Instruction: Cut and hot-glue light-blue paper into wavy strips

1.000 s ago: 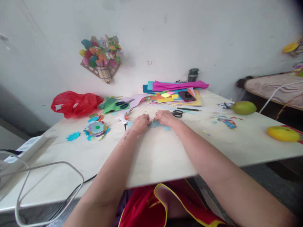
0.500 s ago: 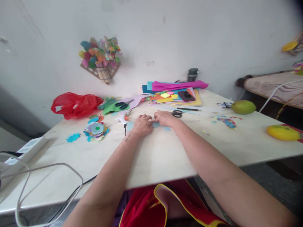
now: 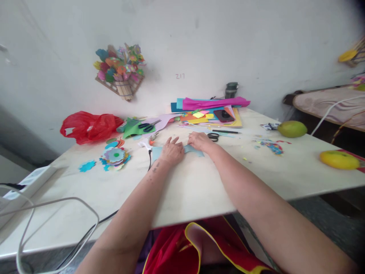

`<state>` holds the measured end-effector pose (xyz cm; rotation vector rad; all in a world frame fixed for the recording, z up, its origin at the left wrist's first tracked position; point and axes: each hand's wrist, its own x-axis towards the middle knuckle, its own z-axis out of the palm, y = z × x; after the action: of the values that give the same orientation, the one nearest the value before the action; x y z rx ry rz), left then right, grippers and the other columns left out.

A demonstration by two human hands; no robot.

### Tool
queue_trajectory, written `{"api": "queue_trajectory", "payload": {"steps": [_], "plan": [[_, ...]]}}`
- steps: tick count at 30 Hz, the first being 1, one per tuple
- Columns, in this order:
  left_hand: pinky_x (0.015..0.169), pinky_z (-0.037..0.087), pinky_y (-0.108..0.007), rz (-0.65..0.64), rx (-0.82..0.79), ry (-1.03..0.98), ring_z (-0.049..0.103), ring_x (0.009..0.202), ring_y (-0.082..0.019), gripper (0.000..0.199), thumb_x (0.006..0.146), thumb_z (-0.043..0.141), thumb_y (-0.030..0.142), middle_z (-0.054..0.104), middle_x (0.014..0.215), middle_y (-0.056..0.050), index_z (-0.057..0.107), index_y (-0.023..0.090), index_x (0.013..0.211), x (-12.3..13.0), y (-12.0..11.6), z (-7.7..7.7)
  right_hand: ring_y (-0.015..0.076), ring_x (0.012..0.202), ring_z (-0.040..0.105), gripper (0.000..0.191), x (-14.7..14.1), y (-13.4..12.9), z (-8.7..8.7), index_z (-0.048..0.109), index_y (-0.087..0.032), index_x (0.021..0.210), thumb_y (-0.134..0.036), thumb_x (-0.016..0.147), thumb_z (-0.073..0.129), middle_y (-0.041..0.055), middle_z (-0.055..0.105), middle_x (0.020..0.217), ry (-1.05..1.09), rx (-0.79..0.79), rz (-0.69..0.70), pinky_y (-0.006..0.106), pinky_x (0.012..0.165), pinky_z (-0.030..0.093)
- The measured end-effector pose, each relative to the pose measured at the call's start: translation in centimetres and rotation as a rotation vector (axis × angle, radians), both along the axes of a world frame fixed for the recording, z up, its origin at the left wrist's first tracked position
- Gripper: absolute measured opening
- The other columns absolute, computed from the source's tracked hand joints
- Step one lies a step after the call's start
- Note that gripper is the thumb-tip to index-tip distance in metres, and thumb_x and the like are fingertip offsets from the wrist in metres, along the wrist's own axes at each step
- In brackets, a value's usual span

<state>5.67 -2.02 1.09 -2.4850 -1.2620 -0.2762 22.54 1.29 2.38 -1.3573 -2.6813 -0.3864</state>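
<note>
A light blue sheet of paper or craft foam (image 3: 195, 151) lies on the table under both hands; its right end has a curved edge. My left hand (image 3: 172, 151) presses flat on it with the fingers spread. At the sheet's far edge, my right hand (image 3: 199, 141) has its fingers bent and pinched together on the blue piece. Just left of the left hand is a white glue gun (image 3: 146, 144) with a black cord. Black-handled scissors (image 3: 213, 137) lie beside the right hand, partly hidden by it.
Stacked paper flowers (image 3: 115, 156) and a red plastic bag (image 3: 89, 127) lie to the left. Behind are coloured sheets (image 3: 213, 102), a phone (image 3: 224, 116) and a second pair of scissors (image 3: 148, 126). A green mango (image 3: 292, 129) and a yellow one (image 3: 339, 160) sit right; white cables (image 3: 98, 217) loop front left.
The left hand's fingers have spread and flattened on the blue sheet. The right hand has shifted slightly, and more of the sheet's curved right end shows.
</note>
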Motion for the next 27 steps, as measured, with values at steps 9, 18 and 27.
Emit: {"api": "queue_trajectory", "payload": {"steps": [9,18,27], "plan": [[0.106,0.023,-0.044,0.048,0.022,-0.014,0.040,0.123,-0.022,0.039,0.088,0.032,0.034,0.062,0.114,-0.008,0.057,0.018,0.114,0.2,0.3,-0.8,0.0207,0.100,0.053,0.028,-0.4,0.1,-0.3,0.069,-0.017,0.092,-0.019,0.085,0.042,0.0100,0.063,0.097,0.007,0.018,-0.026,0.026,0.075,0.039],[0.104,0.024,-0.046,0.117,0.032,-0.013,0.041,0.121,-0.025,0.044,0.089,0.029,0.044,0.062,0.111,-0.007,0.058,0.024,0.114,1.1,-0.6,-0.9,0.0194,0.101,0.052,0.028,0.2,-0.2,0.0,0.069,-0.021,0.094,-0.018,0.083,0.044,0.0076,0.063,0.102,0.007,-0.023,-0.033,0.026,0.075,0.040],[0.105,0.019,-0.049,0.153,0.007,-0.022,0.036,0.125,-0.027,0.043,0.088,0.030,0.047,0.061,0.114,-0.005,0.058,0.026,0.113,1.3,-0.5,-1.0,0.0194,0.102,0.053,0.027,1.4,0.5,-0.5,0.070,-0.024,0.094,-0.021,0.084,0.045,0.0058,0.064,0.104,0.097,-0.011,-0.124,0.026,0.077,0.040]]}}
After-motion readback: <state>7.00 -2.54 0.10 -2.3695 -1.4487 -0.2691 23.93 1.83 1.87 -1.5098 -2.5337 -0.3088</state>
